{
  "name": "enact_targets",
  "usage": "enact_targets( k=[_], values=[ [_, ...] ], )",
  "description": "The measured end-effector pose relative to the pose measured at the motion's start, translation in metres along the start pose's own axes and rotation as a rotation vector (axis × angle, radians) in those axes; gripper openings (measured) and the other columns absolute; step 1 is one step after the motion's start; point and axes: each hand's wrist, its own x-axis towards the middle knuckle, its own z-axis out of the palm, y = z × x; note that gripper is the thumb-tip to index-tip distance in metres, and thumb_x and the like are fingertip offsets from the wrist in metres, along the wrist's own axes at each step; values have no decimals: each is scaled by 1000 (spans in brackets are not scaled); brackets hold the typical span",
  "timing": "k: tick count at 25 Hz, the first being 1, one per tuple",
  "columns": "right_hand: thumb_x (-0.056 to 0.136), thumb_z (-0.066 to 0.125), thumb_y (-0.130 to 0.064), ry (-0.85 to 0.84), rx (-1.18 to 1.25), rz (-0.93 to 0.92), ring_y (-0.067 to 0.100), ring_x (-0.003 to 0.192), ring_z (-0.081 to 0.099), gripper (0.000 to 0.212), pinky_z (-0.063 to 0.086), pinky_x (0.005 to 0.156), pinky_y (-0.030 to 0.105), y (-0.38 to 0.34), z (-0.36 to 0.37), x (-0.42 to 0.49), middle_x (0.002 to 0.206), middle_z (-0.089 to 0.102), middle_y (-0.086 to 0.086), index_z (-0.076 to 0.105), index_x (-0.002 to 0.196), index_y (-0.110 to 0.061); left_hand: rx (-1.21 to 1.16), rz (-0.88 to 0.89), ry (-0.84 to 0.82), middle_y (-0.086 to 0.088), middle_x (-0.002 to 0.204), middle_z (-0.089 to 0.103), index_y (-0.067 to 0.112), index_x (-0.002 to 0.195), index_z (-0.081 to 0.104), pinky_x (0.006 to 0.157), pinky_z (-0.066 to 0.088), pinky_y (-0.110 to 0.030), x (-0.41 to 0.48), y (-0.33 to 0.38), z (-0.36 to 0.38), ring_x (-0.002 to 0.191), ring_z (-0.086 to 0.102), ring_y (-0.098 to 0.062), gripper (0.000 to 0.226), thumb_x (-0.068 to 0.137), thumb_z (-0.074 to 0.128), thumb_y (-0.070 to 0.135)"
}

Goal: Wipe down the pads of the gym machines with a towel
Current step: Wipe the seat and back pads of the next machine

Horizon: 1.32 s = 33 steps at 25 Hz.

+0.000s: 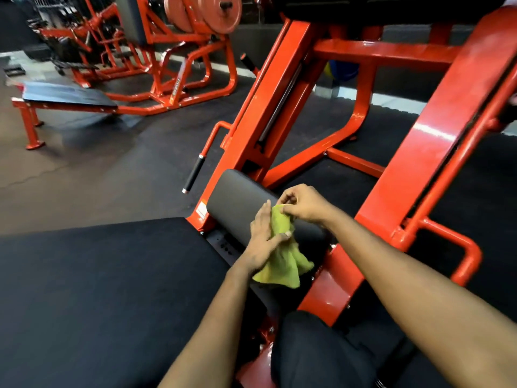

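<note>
Hanging limp against the near end of the grey roller pad [237,203], the yellow-green towel [282,264] is held by both hands. Its top edge is pinched between thumb and fingertips of the right hand [306,204]. On the left hand [264,242] the fingers are kept straight and pressed together behind the cloth, with the thumb laid across its front. The towel is judged light, soft and floppy. It is best gathered into the palm so that a flat fold can be pressed along the pad.

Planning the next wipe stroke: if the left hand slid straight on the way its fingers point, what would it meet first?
Likely the grey roller pad, just beyond the left hand; whether its fingertips already touch it is unclear.
</note>
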Motion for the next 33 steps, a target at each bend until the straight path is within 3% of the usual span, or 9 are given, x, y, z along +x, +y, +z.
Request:
enact_targets(
  k=[3,7,12,15,18,20,22,27,33],
  values=[
    [85,69,4,-168,41,-134,3,76,64,21,54,75,26,-4,-37,-32,84,75,0,75,91,-14,88,-115,-59,6,140,43,48,147,31,106,16,-39,6,15,-22,132,25,-15,74,80,52,27],
    [89,63,12,-106,219,-137,4,79,62,21,48,73,18,9,-71,-55,87,71,-2,70,93,-8,486,-109,-211,3,108,51,25,115,52,97,23,-44,16,26,-34,126,36,-23,22,94,58,31],
    [89,63,11,-35,353,96,14,63,58,19,47,53,23,61,-85,-74,76,64,7,65,91,-7,571,-25,-367,17,90,64,33,91,62,106,30,-59,78,64,-82,104,57,-14,22,82,73,50],
    [88,63,12,49,372,245,12,54,62,22,52,50,26,81,-71,-58,70,63,6,61,87,-10,805,46,-238,10,108,65,39,106,66,107,27,-58,126,85,-68,119,48,-22,25,83,72,44],
    [81,66,1,345,-28,340,23,79,70,21,53,73,34,119,-46,-37,84,72,5,66,87,-19,840,58,-41,0,147,41,42,140,47,109,24,-64,131,68,8,137,29,-29,55,88,63,49],
    [77,62,-6,408,-408,302,25,114,66,34,45,91,36,147,-27,-41,114,74,2,71,105,-22,778,74,-252,6,161,23,51,144,39,112,13,-69,112,37,66,149,13,-26,63,86,47,74],
    [77,55,-13,397,-650,196,21,142,45,52,32,107,38,170,-8,-49,144,59,2,67,127,-18,803,103,-283,11,160,28,50,142,42,113,4,-69,96,10,98,152,8,-23,69,83,30,86],
    [90,51,-18,437,-898,153,27,151,30,49,18,121,42,192,13,-53,155,46,12,60,136,-6,880,259,-109,16,133,52,42,123,56,111,11,-64,110,-16,97,140,33,-17,61,86,30,82],
    [93,53,-15,398,-1033,213,31,153,23,46,7,125,44,191,19,-49,157,41,18,53,138,-4,903,46,-127,8,134,62,33,128,64,116,9,-57,173,-14,69,134,41,-19,55,94,36,66]
  ],
)
